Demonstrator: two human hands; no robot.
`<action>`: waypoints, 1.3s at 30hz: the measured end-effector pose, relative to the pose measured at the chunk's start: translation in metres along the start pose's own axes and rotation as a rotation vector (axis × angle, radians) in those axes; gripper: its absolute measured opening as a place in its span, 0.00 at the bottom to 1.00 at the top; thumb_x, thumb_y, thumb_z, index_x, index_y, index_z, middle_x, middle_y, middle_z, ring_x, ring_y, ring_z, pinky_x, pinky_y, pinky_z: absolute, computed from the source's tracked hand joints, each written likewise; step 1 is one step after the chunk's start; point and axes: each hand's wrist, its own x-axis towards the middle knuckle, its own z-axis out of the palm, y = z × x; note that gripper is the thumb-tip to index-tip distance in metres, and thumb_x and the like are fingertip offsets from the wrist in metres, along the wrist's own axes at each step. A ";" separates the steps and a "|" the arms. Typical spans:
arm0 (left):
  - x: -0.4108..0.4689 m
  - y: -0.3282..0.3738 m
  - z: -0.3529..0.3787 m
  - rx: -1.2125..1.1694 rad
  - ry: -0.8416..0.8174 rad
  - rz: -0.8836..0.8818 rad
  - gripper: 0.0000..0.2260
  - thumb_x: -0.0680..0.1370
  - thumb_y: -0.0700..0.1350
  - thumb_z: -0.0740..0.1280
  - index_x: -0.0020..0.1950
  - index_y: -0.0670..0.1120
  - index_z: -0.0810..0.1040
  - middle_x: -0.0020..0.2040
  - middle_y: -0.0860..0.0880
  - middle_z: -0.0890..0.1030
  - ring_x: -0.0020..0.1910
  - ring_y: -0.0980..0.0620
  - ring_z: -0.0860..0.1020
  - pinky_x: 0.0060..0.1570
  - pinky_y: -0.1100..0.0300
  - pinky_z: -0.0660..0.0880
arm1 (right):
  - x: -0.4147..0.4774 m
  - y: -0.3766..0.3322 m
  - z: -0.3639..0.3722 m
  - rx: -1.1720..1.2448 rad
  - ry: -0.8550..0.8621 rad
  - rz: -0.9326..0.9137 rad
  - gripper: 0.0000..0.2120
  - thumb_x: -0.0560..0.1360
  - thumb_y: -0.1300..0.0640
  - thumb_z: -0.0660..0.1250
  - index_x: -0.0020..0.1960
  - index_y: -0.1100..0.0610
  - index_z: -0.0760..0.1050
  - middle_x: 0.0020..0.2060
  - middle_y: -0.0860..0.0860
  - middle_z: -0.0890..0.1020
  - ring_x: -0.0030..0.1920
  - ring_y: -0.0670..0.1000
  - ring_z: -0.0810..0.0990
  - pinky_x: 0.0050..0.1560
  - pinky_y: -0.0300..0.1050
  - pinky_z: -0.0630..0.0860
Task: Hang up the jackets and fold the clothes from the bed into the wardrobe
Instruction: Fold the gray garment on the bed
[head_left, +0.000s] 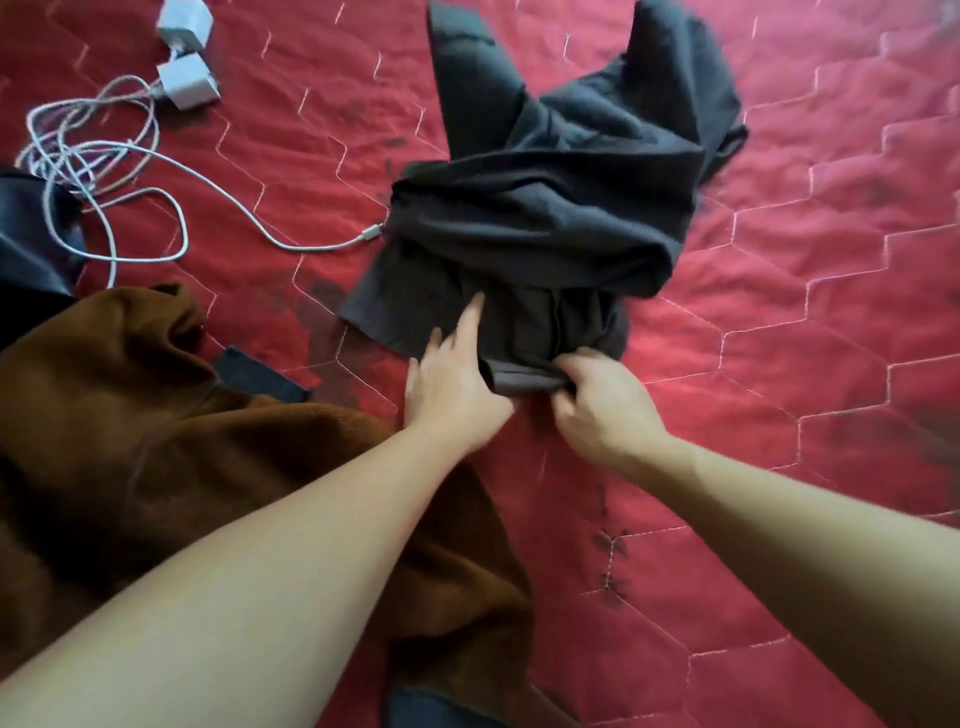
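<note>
Folding early: dark garment (545, 218) on the bed (805, 312), crumpled.
Left hand (452, 384) flat, pressing; right hand (597, 400) pinches its hem (brown jacket (156, 415) unhung).

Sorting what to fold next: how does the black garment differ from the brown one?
The black garment is thin and smooth; the brown garment looks thick and fuzzy. The black one lies mid-bed with the left hand pressing it and the right hand pinching its hem; the brown one lies untouched under the left forearm. Both are crumpled on the red bedspread.
</note>
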 end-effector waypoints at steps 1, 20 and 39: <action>-0.012 0.002 0.002 -0.020 -0.005 0.029 0.45 0.69 0.52 0.75 0.78 0.61 0.51 0.72 0.47 0.69 0.73 0.44 0.65 0.70 0.46 0.64 | -0.013 0.001 -0.002 0.039 -0.039 -0.007 0.11 0.68 0.54 0.56 0.44 0.57 0.74 0.45 0.55 0.78 0.49 0.62 0.77 0.48 0.56 0.75; -0.221 0.177 -0.067 -0.172 0.086 0.347 0.11 0.78 0.56 0.60 0.59 0.57 0.72 0.52 0.44 0.83 0.53 0.38 0.79 0.51 0.46 0.75 | -0.179 -0.017 -0.267 0.091 0.067 -0.266 0.09 0.69 0.50 0.70 0.49 0.49 0.81 0.40 0.46 0.81 0.43 0.52 0.79 0.45 0.47 0.76; -0.475 0.244 -0.200 -0.415 0.377 0.173 0.19 0.78 0.48 0.66 0.28 0.47 0.67 0.27 0.53 0.69 0.29 0.52 0.66 0.30 0.57 0.63 | -0.400 -0.138 -0.491 0.645 0.094 -0.189 0.05 0.74 0.60 0.72 0.41 0.53 0.78 0.40 0.48 0.82 0.40 0.46 0.81 0.49 0.41 0.78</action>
